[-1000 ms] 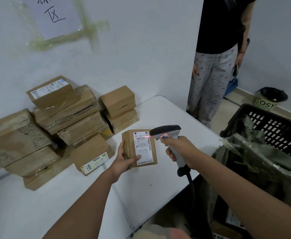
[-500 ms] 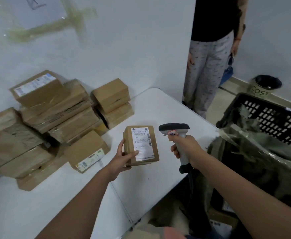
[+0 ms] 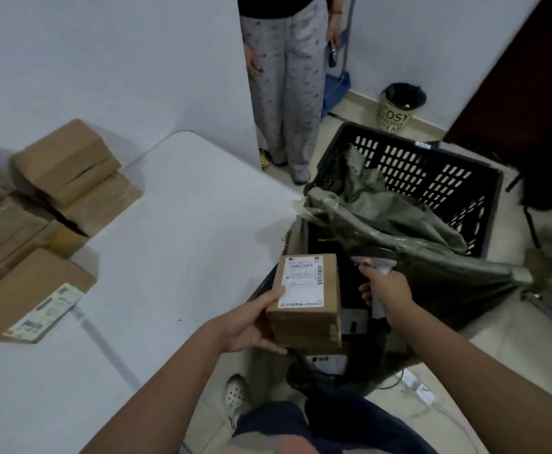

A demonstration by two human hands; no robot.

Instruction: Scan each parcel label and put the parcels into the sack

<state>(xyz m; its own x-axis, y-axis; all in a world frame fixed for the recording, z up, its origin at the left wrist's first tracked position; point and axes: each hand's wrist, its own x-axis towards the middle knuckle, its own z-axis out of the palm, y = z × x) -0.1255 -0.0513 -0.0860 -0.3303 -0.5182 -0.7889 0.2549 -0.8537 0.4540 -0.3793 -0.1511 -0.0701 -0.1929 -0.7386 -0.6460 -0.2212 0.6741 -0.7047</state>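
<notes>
My left hand (image 3: 250, 326) grips a small brown parcel (image 3: 307, 299) with a white label on top. The parcel hangs past the table's right edge, over the open mouth of the dark green sack (image 3: 408, 244). My right hand (image 3: 387, 291) grips the handle of the barcode scanner (image 3: 377, 260), just right of the parcel and above the sack. Inside the sack, below the parcel, part of another labelled parcel (image 3: 325, 360) shows. Several more brown parcels (image 3: 68, 172) are stacked at the left of the white table (image 3: 182, 224).
The sack hangs in a black plastic crate (image 3: 425, 172) on the floor to the right of the table. A person in grey patterned trousers (image 3: 287, 93) stands behind the table corner. A small bin (image 3: 400, 106) stands by the far wall. My own shoe (image 3: 237, 396) is below.
I have turned right. The left hand carried the parcel off the table to above the sack. The right hand and scanner moved right with it, and the scanner no longer points at the label.
</notes>
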